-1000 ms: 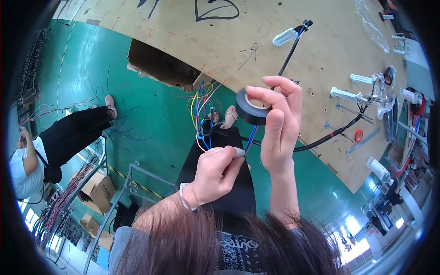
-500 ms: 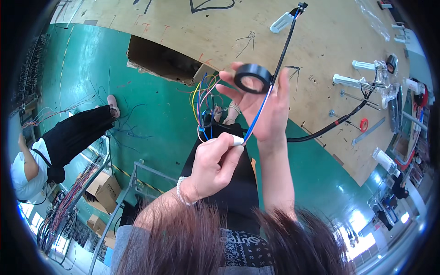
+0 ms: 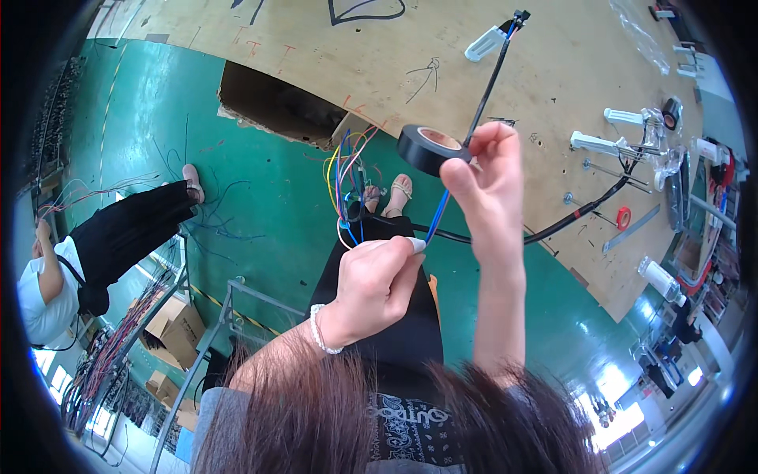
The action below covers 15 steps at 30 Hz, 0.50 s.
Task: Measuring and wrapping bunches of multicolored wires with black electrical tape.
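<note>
In the head view, a roll of black tape is gripped in the raised right hand, fingers closed around it, just above the near edge of the wooden board. A blue wire is pinched by the left hand below, fingers shut tight; coloured wires hang to the left
</note>
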Tool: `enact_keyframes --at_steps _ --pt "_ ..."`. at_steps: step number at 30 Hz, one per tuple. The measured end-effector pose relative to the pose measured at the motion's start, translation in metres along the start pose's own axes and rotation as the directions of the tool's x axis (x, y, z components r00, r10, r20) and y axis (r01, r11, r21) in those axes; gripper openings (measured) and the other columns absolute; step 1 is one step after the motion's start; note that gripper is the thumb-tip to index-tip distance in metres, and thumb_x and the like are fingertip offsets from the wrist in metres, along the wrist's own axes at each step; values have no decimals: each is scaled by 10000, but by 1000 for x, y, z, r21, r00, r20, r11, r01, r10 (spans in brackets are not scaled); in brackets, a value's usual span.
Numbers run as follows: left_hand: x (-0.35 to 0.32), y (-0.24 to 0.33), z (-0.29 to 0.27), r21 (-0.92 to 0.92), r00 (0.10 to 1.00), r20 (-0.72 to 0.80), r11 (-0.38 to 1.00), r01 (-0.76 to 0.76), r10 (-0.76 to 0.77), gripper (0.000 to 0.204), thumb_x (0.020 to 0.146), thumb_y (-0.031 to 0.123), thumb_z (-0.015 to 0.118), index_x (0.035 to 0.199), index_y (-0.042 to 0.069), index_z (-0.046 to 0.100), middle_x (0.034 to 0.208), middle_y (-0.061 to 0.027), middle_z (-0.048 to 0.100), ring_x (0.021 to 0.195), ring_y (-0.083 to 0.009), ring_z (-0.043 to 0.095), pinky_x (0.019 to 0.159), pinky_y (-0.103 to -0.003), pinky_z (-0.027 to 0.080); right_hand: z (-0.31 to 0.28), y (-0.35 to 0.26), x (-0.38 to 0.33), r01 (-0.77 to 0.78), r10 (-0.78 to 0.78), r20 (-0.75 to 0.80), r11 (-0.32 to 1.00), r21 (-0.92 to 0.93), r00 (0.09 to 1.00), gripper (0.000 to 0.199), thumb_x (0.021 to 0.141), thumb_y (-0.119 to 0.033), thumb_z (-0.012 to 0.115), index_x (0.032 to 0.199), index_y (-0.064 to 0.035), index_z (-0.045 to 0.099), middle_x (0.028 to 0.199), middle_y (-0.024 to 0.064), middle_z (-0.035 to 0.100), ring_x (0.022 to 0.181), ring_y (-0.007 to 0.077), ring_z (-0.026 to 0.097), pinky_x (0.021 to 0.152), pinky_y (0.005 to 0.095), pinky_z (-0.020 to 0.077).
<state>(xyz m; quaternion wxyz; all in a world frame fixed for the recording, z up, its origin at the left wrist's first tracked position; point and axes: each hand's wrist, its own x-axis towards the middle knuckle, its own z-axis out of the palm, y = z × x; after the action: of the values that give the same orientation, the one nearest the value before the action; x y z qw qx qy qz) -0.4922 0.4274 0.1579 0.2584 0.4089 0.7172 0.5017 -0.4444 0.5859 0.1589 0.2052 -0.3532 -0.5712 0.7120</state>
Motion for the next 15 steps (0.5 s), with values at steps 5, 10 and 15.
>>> enact_keyframes --at_steps 5,10,15 --pt "1 0 0 -55 997 8 995 77 -77 113 823 -66 641 917 -21 596 626 -83 509 504 -216 495 485 -324 381 13 52 15 -205 52 236 692 692 970 367 937 -284 660 1151 -50 475 1300 155 520 1238 329 530 981 456 500" --pt "4 -6 -8 40 999 4 998 40 -40 116 814 -70 645 904 -16 597 630 -87 503 503 -226 492 483 -333 379 19 56 -23 -183 208 66 616 766 976 558 1018 -513 378 1127 -12 597 1335 181 486 1195 373 549 988 534 496" --pt "4 -6 -7 138 991 -6 982 -131 133 130 779 -89 649 866 -8 595 638 -105 502 513 -283 497 492 -362 392 -22 -22 -40 368 -300 217 696 -616 929 489 1007 -436 415 971 -8 649 1072 134 544 893 226 570 710 302 494"
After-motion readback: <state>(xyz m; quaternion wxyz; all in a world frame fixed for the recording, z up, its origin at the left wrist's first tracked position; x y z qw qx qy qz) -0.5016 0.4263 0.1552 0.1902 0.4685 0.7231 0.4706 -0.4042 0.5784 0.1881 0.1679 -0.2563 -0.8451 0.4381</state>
